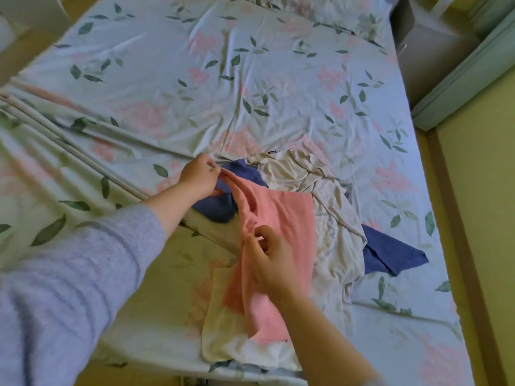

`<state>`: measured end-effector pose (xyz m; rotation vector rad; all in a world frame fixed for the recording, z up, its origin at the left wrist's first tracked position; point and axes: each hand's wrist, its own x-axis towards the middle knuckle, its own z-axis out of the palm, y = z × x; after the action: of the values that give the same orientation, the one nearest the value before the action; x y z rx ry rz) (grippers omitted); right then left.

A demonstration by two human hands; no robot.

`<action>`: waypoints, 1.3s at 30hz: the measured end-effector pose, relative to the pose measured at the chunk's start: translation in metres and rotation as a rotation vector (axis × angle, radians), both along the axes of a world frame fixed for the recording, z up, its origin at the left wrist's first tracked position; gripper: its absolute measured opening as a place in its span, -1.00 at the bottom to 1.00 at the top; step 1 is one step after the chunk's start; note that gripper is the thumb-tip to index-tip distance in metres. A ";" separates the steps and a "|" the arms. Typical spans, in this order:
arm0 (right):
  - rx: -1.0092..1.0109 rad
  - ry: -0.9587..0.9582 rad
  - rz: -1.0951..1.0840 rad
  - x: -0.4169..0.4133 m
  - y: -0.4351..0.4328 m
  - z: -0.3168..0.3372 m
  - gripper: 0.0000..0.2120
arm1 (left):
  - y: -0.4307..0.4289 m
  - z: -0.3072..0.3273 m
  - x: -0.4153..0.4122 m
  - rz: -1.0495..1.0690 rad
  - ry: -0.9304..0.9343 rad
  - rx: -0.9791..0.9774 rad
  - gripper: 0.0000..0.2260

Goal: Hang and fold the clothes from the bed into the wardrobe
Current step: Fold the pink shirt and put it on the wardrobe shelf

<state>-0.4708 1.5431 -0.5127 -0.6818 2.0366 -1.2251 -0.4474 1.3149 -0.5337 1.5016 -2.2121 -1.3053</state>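
Note:
A pink garment (281,218) is stretched above a small pile of clothes on the bed (195,79). My left hand (199,174) pinches its far end. My right hand (271,260) pinches its cloth nearer to me, and the lower part hangs down past my wrist. Under it lie a cream-white garment (328,207) and a blue garment (390,252), which shows again beside my left wrist. A folded white cloth (237,341) lies at the near edge of the bed, partly covered by the pink garment.
The bed has a pale blue sheet with pink flowers and green leaves, rumpled in folds at the left. A pillow (334,12) lies at the far end. A pale green piece of furniture (459,76) stands at the right, beyond a strip of yellow floor (479,218).

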 end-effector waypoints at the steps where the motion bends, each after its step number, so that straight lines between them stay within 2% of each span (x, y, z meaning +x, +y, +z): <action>1: 0.046 -0.045 0.042 0.003 -0.006 -0.007 -0.88 | -0.005 -0.010 0.006 0.055 0.020 0.076 -0.82; 5: 0.140 -0.051 -0.001 0.006 -0.009 -0.033 -0.81 | -0.005 -0.048 0.032 0.084 -0.041 0.210 -0.71; 11: 0.338 0.088 -0.149 -0.013 0.025 -0.059 -0.85 | 0.038 -0.088 0.049 -0.075 -0.215 0.185 -0.85; 13: 0.367 0.196 -0.254 -0.023 0.038 -0.066 -0.85 | 0.055 -0.101 0.052 -0.089 -0.255 0.234 -0.71; 15: 0.403 0.271 -0.344 -0.034 0.051 -0.071 -0.92 | 0.071 -0.114 0.057 -0.068 -0.308 0.292 -0.44; 17: 0.468 0.235 -0.362 -0.044 0.063 -0.081 -0.73 | 0.083 -0.123 0.064 -0.024 -0.347 0.334 -0.28; 19: 0.509 0.102 -0.337 -0.053 0.070 -0.090 -0.49 | 0.091 -0.132 0.070 0.015 -0.386 0.355 -0.19; 20: 0.511 0.037 -0.319 -0.056 0.071 -0.093 -0.44 | 0.093 -0.136 0.072 0.054 -0.386 0.377 -0.16; 24: 0.453 -0.112 -0.300 -0.068 0.072 -0.103 -0.48 | 0.094 -0.148 0.077 0.171 -0.262 0.542 -0.20; 28: 0.394 -0.248 -0.304 -0.077 0.071 -0.105 -0.36 | 0.096 -0.154 0.072 0.282 -0.044 0.706 -0.33; 30: 0.365 -0.273 -0.308 -0.079 0.069 -0.102 -0.32 | 0.097 -0.155 0.065 0.343 -0.015 0.696 -0.44; 33: 0.343 -0.223 -0.353 -0.086 0.068 -0.095 -0.40 | 0.091 -0.151 0.055 0.579 0.141 0.618 -0.44; 35: 0.372 -0.183 -0.372 -0.089 0.066 -0.092 -0.44 | 0.085 -0.149 0.058 0.576 0.050 0.459 -0.51; 37: 0.456 -0.195 -0.329 -0.090 0.066 -0.096 -0.49 | 0.084 -0.152 0.062 0.379 -0.152 0.334 -0.63; 39: 0.494 -0.282 -0.275 -0.088 0.070 -0.102 -0.56 | 0.086 -0.160 0.063 0.285 -0.254 0.297 -0.66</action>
<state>-0.5585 1.6128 -0.6143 0.0055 2.1126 -0.8428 -0.3839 1.4010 -0.6936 2.1074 -1.8976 -1.4640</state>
